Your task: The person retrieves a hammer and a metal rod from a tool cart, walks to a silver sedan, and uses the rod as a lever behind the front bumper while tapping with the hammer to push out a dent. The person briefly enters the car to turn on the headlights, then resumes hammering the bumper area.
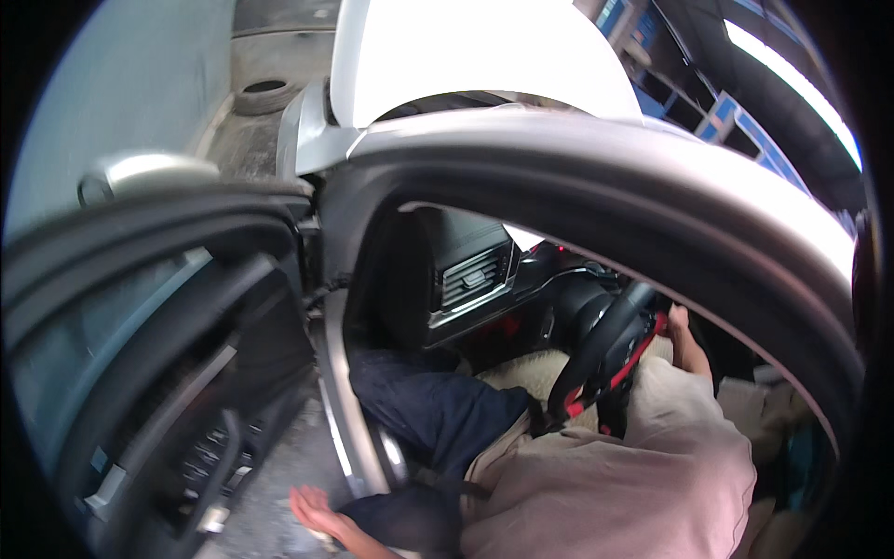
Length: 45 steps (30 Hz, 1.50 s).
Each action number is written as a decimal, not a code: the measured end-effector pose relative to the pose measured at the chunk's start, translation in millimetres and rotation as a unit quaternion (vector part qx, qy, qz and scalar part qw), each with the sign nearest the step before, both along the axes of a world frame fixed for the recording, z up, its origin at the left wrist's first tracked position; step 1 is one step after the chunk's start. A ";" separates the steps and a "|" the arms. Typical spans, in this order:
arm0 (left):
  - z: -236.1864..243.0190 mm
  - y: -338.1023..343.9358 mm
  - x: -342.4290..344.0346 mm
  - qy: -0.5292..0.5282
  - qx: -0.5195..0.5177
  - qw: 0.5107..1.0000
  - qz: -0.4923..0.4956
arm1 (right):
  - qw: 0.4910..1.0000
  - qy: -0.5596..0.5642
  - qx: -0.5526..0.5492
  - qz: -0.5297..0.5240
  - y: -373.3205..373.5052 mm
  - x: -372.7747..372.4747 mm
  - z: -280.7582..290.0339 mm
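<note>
I sit in a car's driver's seat, legs in dark trousers (pixel 428 396) bent toward the open door side. My left hand (pixel 315 511) hangs low outside the sill, blurred, its fingers stretched out and nothing visible in them. Nearest to it is the lower part of the open car door (pixel 237 354). My right arm, in a light beige sleeve (pixel 652 466), reaches forward. At the far side of the black steering wheel (pixel 605 340) with red trim is my right hand (pixel 680 321); the wheel partly hides its fingers, so its grip is unclear.
The door frame (pixel 577 177) arches across the view between the camera and the cabin. An air vent (pixel 472 279) sits in the dashboard. Ahead, a white hood (pixel 484 56) stands raised. A tire (pixel 264 96) lies on the floor near a pale wall (pixel 140 102).
</note>
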<state>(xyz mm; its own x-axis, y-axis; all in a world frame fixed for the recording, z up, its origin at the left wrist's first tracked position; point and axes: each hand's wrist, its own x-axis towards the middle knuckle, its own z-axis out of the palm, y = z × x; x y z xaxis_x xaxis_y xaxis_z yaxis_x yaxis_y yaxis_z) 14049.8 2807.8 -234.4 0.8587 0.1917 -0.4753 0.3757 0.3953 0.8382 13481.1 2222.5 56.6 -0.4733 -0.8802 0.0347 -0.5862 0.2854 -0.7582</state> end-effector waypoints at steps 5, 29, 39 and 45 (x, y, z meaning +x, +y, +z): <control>6.9 -88.7 -62.9 -0.050 -0.044 0.997 -0.027 | 0.988 -0.014 -0.016 0.155 -122.5 -108.8 -69.7; 18.4 -20.0 -177.9 -0.163 0.092 0.964 -0.186 | 0.906 0.251 0.009 0.339 47.8 15.3 -196.0; 11.1 -7.8 -180.6 -0.130 0.106 0.966 -0.196 | 0.898 0.227 0.134 0.353 81.6 -42.9 -221.9; 15.2 -11.4 -184.4 -0.145 0.073 0.970 -0.182 | 0.880 0.272 0.112 0.373 65.3 -40.0 -198.2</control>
<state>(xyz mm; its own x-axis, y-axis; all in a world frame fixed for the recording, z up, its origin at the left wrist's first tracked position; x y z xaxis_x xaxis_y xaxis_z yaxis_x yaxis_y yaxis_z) 13865.4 2796.3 -219.2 0.9755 -0.1019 -0.1951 0.2089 0.1487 0.9666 13441.1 2287.8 -141.6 0.2723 -0.9525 -0.1363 -0.9325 -0.2263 -0.2815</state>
